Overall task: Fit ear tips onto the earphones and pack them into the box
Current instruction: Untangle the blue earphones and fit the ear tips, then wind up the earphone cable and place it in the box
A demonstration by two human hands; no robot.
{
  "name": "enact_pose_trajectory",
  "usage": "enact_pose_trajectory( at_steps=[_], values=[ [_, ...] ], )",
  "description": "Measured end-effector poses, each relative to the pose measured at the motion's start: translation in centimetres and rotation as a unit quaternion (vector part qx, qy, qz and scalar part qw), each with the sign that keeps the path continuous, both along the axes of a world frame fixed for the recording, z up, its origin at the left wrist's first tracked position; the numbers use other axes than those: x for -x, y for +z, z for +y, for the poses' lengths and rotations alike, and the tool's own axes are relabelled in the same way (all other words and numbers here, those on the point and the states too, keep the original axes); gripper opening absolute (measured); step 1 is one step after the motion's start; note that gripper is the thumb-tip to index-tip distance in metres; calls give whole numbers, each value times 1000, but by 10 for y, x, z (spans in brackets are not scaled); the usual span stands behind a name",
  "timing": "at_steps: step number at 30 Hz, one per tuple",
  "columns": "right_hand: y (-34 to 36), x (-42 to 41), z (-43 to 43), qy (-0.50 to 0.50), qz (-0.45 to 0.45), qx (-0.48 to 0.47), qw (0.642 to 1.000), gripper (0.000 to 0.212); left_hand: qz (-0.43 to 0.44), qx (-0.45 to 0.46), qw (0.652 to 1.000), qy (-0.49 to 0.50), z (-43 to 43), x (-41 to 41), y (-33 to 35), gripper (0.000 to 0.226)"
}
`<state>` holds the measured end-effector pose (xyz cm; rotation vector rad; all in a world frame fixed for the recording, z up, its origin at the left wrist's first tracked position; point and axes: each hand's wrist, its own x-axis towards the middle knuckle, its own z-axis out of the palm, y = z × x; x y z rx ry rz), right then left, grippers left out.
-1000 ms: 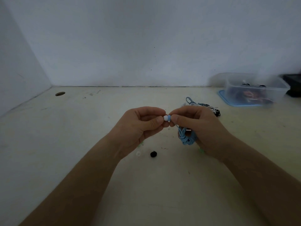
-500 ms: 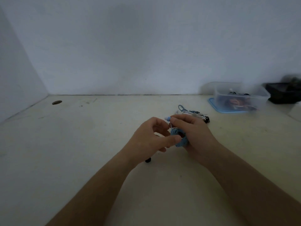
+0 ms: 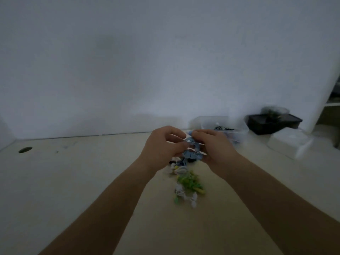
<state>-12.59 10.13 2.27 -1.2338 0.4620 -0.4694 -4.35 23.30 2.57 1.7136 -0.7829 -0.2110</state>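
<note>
Both my hands are raised above the table's middle, holding a coiled pair of blue earphones (image 3: 192,152) between them. My right hand (image 3: 213,146) grips the bundle and pinches one blue earbud at the top. My left hand (image 3: 161,144) pinches the cable coil from the left side. The picture is blurred, so I cannot make out an ear tip. A clear plastic box (image 3: 220,124) with earphones inside stands at the back, just behind my right hand.
On the table below my hands lie green earphones (image 3: 189,183) and white earphones (image 3: 181,170) in a loose pile. A black tray (image 3: 272,124) and a white box (image 3: 287,142) sit at the back right. A round hole (image 3: 25,150) marks the table's far left.
The view has swung right and tilted, bringing a pile of green and white earphones into sight. Both hands rose with the blue earphones toward the clear box; my left hand returned to the coil.
</note>
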Motion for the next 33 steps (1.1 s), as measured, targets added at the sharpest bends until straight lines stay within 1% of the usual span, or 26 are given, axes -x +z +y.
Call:
enact_pose_trajectory(
  at_steps=[4, 8, 13, 14, 16, 17, 19, 21, 23, 25, 28, 30, 33],
  values=[
    [18, 3, -51, -16, 1, -2, 1000, 11, -41, 11, 999, -4, -60, -5, 13, 12],
    [28, -12, -115, -47, -6, 7, 999, 10, -34, 23, 999, 3, -132, -19, 19, 17],
    [26, -46, -176, -87, 33, 81, 992, 13, -37, 14, 999, 10, -192, -49, 10, 17],
    [24, -53, -186, -93, 48, 110, 988, 12, -42, 7, 999, 11, -201, -56, 6, 16],
    [20, -63, -201, -96, 95, 204, 970, 8, -68, -31, 997, 12, -212, -68, -2, 14],
    [19, -65, -205, -98, 125, 267, 951, 7, -93, -65, 994, 10, -214, -72, -5, 14],
    [13, -69, -211, -99, 175, 374, 905, 14, -141, -121, 982, 23, -213, -78, -10, 18],
    [9, -68, -211, -101, 193, 425, 879, 22, -161, -126, 978, 44, -207, -82, -11, 21],
    [7, -66, -207, -99, 192, 452, 866, 25, -165, -116, 978, 54, -198, -84, -9, 22],
    [10, -62, -202, -103, 189, 462, 860, 25, -166, -114, 978, 54, -190, -82, -5, 21],
    [14, -55, -189, -107, 168, 460, 866, 24, -168, -115, 978, 47, -174, -72, 1, 17],
    [17, -48, -172, -101, 145, 451, 875, 22, -183, -131, 974, 30, -158, -64, 4, 16],
    [15, -37, -140, -51, 112, 445, 887, 21, -213, -174, 961, 20, -127, -54, 3, 15]
  ],
)
